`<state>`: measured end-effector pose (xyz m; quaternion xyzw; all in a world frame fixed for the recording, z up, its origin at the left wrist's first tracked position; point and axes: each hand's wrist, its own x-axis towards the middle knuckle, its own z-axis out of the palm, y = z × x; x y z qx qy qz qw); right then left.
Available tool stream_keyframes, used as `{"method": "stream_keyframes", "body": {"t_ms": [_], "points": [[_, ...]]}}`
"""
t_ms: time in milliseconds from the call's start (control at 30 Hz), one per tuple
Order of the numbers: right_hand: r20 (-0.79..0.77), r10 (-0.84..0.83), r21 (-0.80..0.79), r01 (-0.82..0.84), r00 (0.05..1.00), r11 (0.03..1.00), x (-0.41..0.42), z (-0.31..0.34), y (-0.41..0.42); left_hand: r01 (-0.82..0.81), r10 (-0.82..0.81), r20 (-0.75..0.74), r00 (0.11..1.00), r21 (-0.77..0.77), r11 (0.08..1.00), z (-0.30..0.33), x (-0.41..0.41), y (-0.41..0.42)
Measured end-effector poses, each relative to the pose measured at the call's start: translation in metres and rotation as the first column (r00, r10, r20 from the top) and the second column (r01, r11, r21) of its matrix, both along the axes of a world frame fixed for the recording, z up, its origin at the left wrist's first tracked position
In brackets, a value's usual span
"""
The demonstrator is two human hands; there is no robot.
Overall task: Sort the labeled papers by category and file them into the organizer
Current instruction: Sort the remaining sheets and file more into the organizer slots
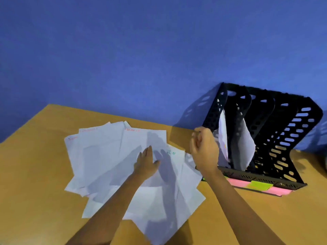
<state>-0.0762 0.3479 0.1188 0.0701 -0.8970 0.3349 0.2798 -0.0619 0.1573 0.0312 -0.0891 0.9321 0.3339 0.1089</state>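
Note:
Several white labeled papers [109, 156] lie fanned out on the wooden desk, some with red headings and one with green letters. My left hand [146, 162] rests flat on the pile, fingers spread. My right hand [204, 147] hovers just left of the black perforated organizer [290, 138], fingers loosely curled, and no sheet is visibly in it. Two white papers stand in the organizer: one [223, 135] in the leftmost slot and one [246, 144] in the slot beside it. Pink and green sticky labels [256, 185] line the organizer's front base.
The wooden desk [35, 174] meets a blue wall [141, 59] at the back. The organizer stands at the right against the wall, its right-hand slots holding nothing. A dark object shows at the far right edge of the frame.

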Motion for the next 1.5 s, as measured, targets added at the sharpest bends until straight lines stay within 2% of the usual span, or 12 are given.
{"method": "stream_keyframes", "body": {"t_ms": [100,233,333,500,633,733,833,933,1000,1133,1300,1500], "points": [[0.259,0.082,0.028,-0.092,0.962,0.995,-0.009,-0.042,-0.041,-0.146,0.16,0.087,0.983,-0.145,0.979,-0.01,0.007,-0.048],[0.616,0.077,0.001,-0.098,0.784,0.995,-0.017,-0.096,-0.065,-0.334,0.335,0.075,0.939,-0.03,0.942,-0.02,0.018,-0.086],[0.772,0.031,-0.053,0.017,0.634,0.998,-0.024,-0.118,-0.078,-0.392,0.387,0.073,0.919,0.089,0.916,-0.025,0.014,-0.107],[0.782,0.043,-0.235,0.23,0.622,0.944,-0.028,-0.129,-0.083,-0.406,0.366,0.177,0.914,0.388,0.827,-0.028,0.008,-0.117],[0.72,0.016,-0.176,0.161,0.693,0.971,-0.033,-0.122,-0.092,-0.298,0.274,0.118,0.954,0.386,0.873,-0.032,0.002,-0.125],[0.58,-0.075,-0.083,0.15,0.811,0.985,-0.038,-0.115,-0.104,-0.238,0.231,0.067,0.971,0.386,0.891,-0.031,-0.002,-0.14],[0.516,-0.092,-0.088,0.16,0.852,0.983,-0.043,-0.107,-0.117,-0.272,0.316,-0.039,0.948,0.418,0.867,-0.027,-0.005,-0.162],[0.581,-0.009,-0.138,0.109,0.814,0.984,-0.049,-0.107,-0.131,-0.467,0.521,-0.141,0.842,0.296,0.833,-0.028,-0.009,-0.195],[0.665,0.065,-0.169,0.065,0.744,0.984,-0.049,-0.108,-0.142,-0.644,0.66,-0.139,0.738,0.147,0.751,-0.031,-0.01,-0.218],[0.776,0.163,-0.243,0.049,0.61,0.969,-0.043,-0.119,-0.164,-0.813,0.826,-0.051,0.562,0.154,0.562,-0.034,-0.009,-0.256],[0.817,0.185,-0.34,0.196,0.547,0.92,-0.036,-0.13,-0.174,-0.741,0.848,-0.045,0.529,0.463,0.487,-0.038,-0.011,-0.27],[0.804,0.153,-0.313,0.189,0.575,0.931,-0.032,-0.132,-0.178,-0.632,0.765,-0.065,0.64,0.521,0.573,-0.047,-0.012,-0.274]]}}
